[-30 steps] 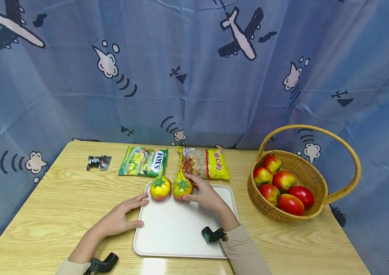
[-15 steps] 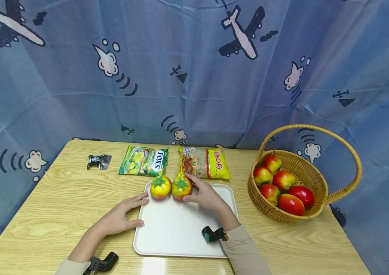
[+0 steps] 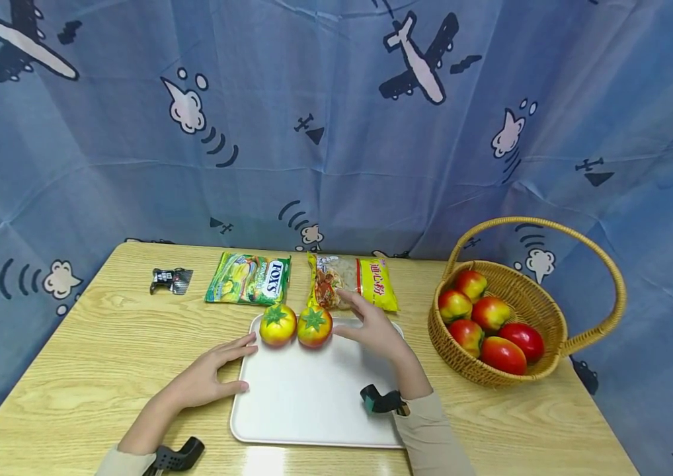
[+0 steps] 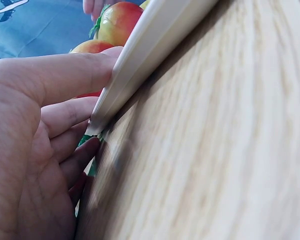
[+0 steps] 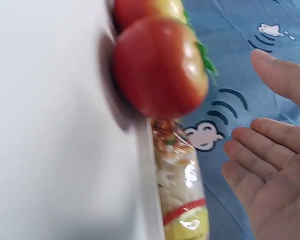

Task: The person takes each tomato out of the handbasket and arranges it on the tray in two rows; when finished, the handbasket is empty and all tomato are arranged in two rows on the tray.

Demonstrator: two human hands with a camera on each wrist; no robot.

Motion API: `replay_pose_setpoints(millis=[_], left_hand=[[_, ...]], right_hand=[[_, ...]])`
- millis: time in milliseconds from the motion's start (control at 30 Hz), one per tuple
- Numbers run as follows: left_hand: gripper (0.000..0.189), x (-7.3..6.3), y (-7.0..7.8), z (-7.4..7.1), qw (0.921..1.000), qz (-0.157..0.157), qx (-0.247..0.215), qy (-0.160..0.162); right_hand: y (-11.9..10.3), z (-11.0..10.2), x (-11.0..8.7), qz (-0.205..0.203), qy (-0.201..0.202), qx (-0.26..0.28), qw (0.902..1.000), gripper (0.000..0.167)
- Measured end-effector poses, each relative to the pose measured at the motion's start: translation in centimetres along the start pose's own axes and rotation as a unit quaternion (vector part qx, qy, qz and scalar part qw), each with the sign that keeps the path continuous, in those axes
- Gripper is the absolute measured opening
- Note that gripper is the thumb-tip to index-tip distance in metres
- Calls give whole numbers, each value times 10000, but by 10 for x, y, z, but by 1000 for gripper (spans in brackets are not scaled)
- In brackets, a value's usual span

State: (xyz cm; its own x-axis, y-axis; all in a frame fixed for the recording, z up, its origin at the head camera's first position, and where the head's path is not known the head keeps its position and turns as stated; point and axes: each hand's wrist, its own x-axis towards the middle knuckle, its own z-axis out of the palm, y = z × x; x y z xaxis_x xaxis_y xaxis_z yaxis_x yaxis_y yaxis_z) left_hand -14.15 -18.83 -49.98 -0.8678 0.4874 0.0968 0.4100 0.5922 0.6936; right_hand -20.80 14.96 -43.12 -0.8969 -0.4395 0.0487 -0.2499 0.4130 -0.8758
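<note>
Two red-and-yellow toy tomatoes with green leafy tops sit side by side at the back of the white tray (image 3: 307,403), a left tomato (image 3: 277,330) and a right tomato (image 3: 315,334). My right hand (image 3: 377,334) hovers just right of the right tomato, fingers spread and apart from it; the right wrist view shows its palm (image 5: 282,190) holding nothing. At the tray's left side, my left hand (image 3: 208,375) rests with fingers extended. Its thumb (image 4: 75,75) and fingertips touch the tray rim (image 4: 135,65) in the left wrist view.
Behind the tray lie a green candy bag (image 3: 248,279) and a yellow pasta bag (image 3: 351,283). A small black wrapped item (image 3: 171,281) is at the back left. A wicker basket (image 3: 455,354) with several red-and-yellow fruits and a tall handle stands on the right.
My right hand has let go of the right tomato and moved a little to the right, off it. The left hand stays in place at the tray.
</note>
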Motion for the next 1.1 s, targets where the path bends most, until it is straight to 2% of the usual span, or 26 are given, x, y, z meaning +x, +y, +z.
replay_pose_setpoints(millis=[300, 700, 867, 1100], left_hand=[[64, 0, -1, -1, 10000, 33, 44, -48], [66, 1, 1, -1, 10000, -15, 3, -75], [66, 2, 1, -1, 10000, -36, 50, -55], [65, 2, 0, -1, 10000, -32, 23, -53]], right_hand=[[-10, -36, -15, -244, 604, -33, 9979, 72], [-11, -79, -42, -142, 1184, -233, 9926, 70], [-11, -99, -56, -83, 1482, -464, 9878, 67], [-12, -128, -72, -10, 1666, -802, 9828, 69]])
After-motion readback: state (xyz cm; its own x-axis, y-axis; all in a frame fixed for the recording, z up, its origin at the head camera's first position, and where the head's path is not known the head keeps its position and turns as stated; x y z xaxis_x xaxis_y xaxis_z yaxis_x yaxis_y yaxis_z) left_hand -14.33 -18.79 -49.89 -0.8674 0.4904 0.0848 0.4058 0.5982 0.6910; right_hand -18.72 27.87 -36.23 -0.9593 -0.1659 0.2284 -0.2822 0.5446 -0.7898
